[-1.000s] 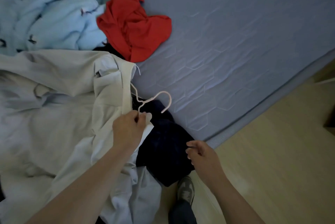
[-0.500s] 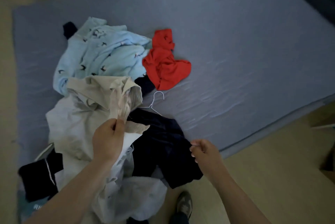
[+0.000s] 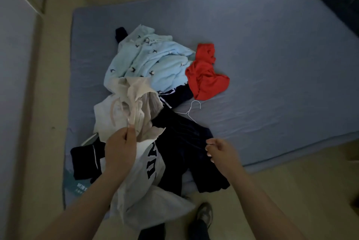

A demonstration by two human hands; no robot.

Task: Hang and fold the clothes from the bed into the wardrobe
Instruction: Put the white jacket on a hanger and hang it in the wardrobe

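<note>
A shoe (image 3: 204, 214) is standing on the floor (image 3: 291, 191) by the near edge of the bed (image 3: 272, 45). The L hand (image 3: 120, 148) is pinching a beige shirt (image 3: 143, 101) betw. thumb & fingers, holding a bunch of it up above the pile. A pink loop is showing in the folds; can't tell what it is. Under that wrist a grey top (image 3: 143, 177) w/ dark letters is hanging over the bed edge. Left of it a black piece (image 3: 85, 160) w/ a white stripe is lying flat. The R hand (image 3: 221, 152) is hovering w/ fingers loosely curled, holding nothing, just at the edge of a dark blue top (image 3: 182, 142) that is lying spread on the near side of the bed. Past that top a thin white hanger (image 3: 192, 109) is lying on the sheet, hook pointing away. Farther back a red top (image 3: 206, 76) is lying crumpled, touching a light blue top (image 3: 147, 61) w/ little dark marks.
</note>
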